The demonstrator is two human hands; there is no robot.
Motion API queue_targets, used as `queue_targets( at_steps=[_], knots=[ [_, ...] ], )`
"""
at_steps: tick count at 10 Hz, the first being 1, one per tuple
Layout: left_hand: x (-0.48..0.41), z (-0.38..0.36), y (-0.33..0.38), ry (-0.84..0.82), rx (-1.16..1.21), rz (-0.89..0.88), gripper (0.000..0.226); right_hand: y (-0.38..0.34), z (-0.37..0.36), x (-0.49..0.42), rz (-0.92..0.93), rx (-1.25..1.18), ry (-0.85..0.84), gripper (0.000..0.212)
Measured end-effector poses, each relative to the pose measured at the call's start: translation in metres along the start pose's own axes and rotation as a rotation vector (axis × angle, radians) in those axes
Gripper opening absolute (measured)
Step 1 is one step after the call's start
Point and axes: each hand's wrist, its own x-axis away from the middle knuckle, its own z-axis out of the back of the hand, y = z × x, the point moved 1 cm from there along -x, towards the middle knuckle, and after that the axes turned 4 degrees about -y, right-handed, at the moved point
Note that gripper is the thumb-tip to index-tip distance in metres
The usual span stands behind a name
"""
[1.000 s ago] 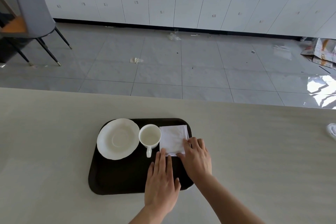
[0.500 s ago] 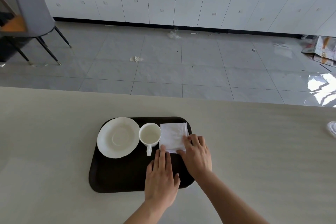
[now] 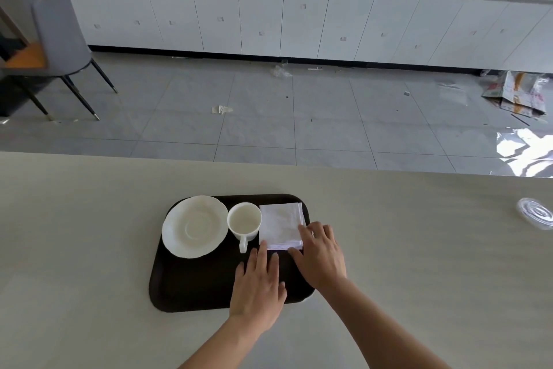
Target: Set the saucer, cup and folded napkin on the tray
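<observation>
A dark brown tray lies on the pale counter. On its far left rests a white saucer. Beside it stands a white cup, handle pointing toward me. A folded white napkin lies flat at the tray's far right corner. My left hand rests flat on the tray, fingertips touching the napkin's near edge. My right hand lies over the tray's right rim, fingers on the napkin's near right corner. Neither hand grips anything.
A clear plastic lid lies on the counter at far right. Beyond the counter's far edge is tiled floor with scraps, a grey chair at left, and white cabinets along the back wall.
Both hands have stayed at the napkin's near edge, easing back slightly so more of the napkin shows. The view has tilted upward.
</observation>
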Motion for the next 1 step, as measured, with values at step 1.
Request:
queue_targets(
  at_steps=[1],
  knots=[
    [0.0117,0.0022,-0.0014,-0.015,-0.03,-0.002,0.064,-0.0012,0.0045,0.009,0.008,-0.011,0.033,0.044]
  ],
)
